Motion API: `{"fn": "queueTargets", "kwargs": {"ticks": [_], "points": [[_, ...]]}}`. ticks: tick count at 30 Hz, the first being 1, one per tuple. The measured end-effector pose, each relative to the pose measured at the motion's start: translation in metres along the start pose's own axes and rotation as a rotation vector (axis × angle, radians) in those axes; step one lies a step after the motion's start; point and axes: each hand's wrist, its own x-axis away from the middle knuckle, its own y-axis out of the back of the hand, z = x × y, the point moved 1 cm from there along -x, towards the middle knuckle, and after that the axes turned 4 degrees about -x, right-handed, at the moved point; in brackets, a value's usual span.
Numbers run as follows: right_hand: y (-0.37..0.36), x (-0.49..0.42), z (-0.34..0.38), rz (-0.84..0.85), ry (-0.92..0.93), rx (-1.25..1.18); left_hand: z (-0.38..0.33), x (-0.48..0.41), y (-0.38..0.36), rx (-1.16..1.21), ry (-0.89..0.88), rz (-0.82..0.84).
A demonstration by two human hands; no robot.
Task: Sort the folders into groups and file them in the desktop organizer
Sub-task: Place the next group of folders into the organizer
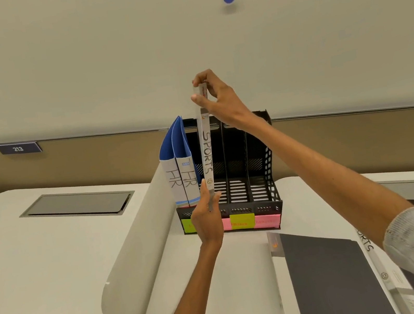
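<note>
Standing upright, the SPORTS folder [206, 154] is pinched at its top edge by the right hand [218, 97] and at its bottom by the left hand [206, 220]; open organizer [269, 162] slots are seen right of the fingers.

black perforated plastic organizer [271, 173]; glossy paper folder [206, 154]; smooth matt white desk [40, 267].

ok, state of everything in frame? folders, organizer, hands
SPORTS folder: upright, held in front of organizer, not yet filed
HR folders: two, standing in leftmost slot
organizer: upright on desk, other slots without folders
left hand: grips SPORTS folder's bottom
right hand: pinches its top
dark folder: flat on desk
</note>
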Motion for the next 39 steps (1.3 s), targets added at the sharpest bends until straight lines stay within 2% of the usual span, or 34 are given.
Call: {"fn": "queueTargets", "kwargs": {"ticks": [4, 10, 14, 17, 21, 25, 27, 30, 36, 39], "points": [[-0.011, 0.009, -0.024, 0.008, -0.028, 0.055, 0.034, -0.017, -0.019, -0.062, 0.051, 0.124], [-0.026, 0.012, -0.042, 0.013, 0.057, 0.07, 0.06, -0.024, -0.031, -0.052, 0.07, 0.223], [-0.035, 0.015, -0.044, -0.062, 0.094, 0.096, 0.072, -0.028, -0.023, -0.193, 0.016, 0.219], [-0.035, 0.018, -0.047, -0.106, 0.12, 0.102, 0.089, -0.025, -0.016, -0.307, -0.013, 0.305], [-0.029, 0.022, -0.049, -0.118, 0.126, 0.116, 0.093, -0.023, -0.016, -0.32, -0.057, 0.38], [-0.024, 0.026, -0.05, -0.117, 0.111, 0.132, 0.09, -0.038, -0.019, -0.413, -0.026, 0.589], [-0.025, 0.025, -0.05, -0.13, 0.106, 0.141, 0.085, -0.046, -0.017, -0.436, -0.018, 0.633], [-0.029, 0.027, -0.046, -0.138, 0.122, 0.151, 0.081, -0.054, -0.017, -0.4, 0.019, 0.53], [-0.037, 0.048, -0.052, 0.02, 0.1, 0.199, 0.082, -0.056, -0.024, -0.467, 0.0, 0.408], [-0.041, 0.063, -0.066, 0.048, 0.046, 0.221, 0.087, -0.049, -0.023, -0.414, 0.002, 0.349]]}}
